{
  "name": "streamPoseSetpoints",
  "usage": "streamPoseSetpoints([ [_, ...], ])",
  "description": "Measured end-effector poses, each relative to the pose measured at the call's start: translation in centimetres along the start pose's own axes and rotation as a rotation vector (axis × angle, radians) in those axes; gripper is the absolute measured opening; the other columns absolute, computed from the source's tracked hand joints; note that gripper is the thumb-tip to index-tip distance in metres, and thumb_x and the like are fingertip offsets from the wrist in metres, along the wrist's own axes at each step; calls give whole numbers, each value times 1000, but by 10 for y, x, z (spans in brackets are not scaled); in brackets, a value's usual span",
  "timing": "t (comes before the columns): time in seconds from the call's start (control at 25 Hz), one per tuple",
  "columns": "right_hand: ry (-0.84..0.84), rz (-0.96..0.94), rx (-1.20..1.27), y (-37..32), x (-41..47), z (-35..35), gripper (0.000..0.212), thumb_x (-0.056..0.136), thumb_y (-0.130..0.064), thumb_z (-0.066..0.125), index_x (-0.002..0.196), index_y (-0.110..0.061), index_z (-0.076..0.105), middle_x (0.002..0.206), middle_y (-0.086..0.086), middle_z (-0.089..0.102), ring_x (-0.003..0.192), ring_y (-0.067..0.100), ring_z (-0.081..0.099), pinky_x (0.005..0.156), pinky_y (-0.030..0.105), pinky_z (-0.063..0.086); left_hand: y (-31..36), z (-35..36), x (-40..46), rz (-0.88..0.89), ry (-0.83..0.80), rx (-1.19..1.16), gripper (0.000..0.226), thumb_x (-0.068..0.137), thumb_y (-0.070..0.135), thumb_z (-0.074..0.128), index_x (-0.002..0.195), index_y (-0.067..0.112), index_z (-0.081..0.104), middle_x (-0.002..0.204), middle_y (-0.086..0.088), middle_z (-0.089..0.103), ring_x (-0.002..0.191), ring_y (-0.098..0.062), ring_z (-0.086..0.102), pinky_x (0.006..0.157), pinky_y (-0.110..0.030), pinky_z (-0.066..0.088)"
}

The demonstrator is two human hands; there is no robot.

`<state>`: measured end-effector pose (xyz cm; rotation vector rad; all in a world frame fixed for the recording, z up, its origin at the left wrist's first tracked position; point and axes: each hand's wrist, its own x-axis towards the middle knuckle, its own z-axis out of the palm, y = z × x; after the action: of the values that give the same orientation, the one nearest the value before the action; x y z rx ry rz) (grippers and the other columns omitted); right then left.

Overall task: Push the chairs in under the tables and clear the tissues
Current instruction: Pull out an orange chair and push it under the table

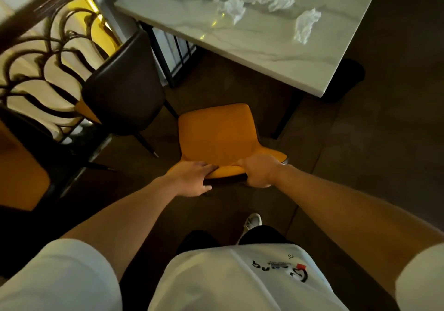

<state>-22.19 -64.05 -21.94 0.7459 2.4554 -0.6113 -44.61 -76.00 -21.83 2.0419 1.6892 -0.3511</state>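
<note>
Both my hands grip the orange chair [216,135].
Left hand [194,178], right hand [258,171] clamp its backrest; dark chair [125,89] beside, table [276,46] with tissues [306,25] ahead.

A dark scrolled metal railing [40,53] stands left, a black bin [346,80] beyond the floor [372,154].

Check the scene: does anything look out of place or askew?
Yes. Crumpled tissues lie scattered on the table. The orange chair, held at its backrest by the left hand and right hand, stands clear of the table. The dark chair is also out, angled.
</note>
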Motion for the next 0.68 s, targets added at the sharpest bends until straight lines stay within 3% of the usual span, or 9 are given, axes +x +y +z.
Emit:
streamPoseSetpoints([
  [0.16,-12,52,36,-12,1,-1,53,87,-28,67,137,-32,50,104,0,63,93,23,61,82,44,55,-8,-5,-1,62,-6,8,70,96,57,54,154,29,28,127,2,55,103,-16,59,85,-39,57],
  [0.4,28,172,115,-52,7,12,42,82,-31,68,121,-37,55,96,-7,62,88,17,61,81,44,55,-41,-1,-17,173,-20,22,68,96,52,57,154,28,31,119,3,56,95,-12,55,83,-35,55],
  [0.68,125,299,293,-131,5,31,51,87,-23,66,135,-35,53,103,-3,64,95,20,61,84,39,52,-95,-2,-39,359,-68,64,68,93,47,62,152,32,33,129,10,55,105,-12,60,87,-36,57],
])
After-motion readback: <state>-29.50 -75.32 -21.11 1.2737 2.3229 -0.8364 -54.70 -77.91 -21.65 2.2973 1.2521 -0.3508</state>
